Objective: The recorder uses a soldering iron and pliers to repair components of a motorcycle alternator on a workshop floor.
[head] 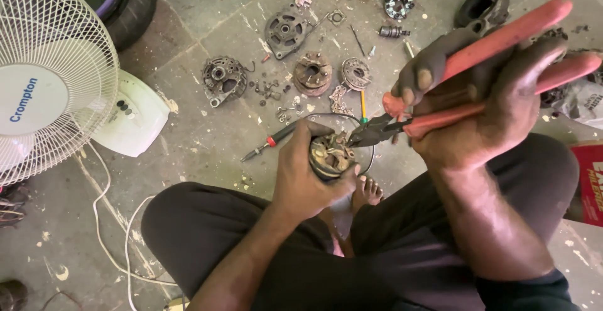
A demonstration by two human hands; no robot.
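Clamping a round motor part [330,156], the left hand [304,173] steadies it — right hand's [496,97] grip squeezes red-handled pliers [440,107].

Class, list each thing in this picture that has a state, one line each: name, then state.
Left hand: gripping the round rusty metal motor part.
Right hand: closed on the red-handled pliers.
Pliers' dark nose: at the part's top wiring.
White mesh-guarded fan: lying on the floor.
Grey alternator housings: taken apart, scattered.
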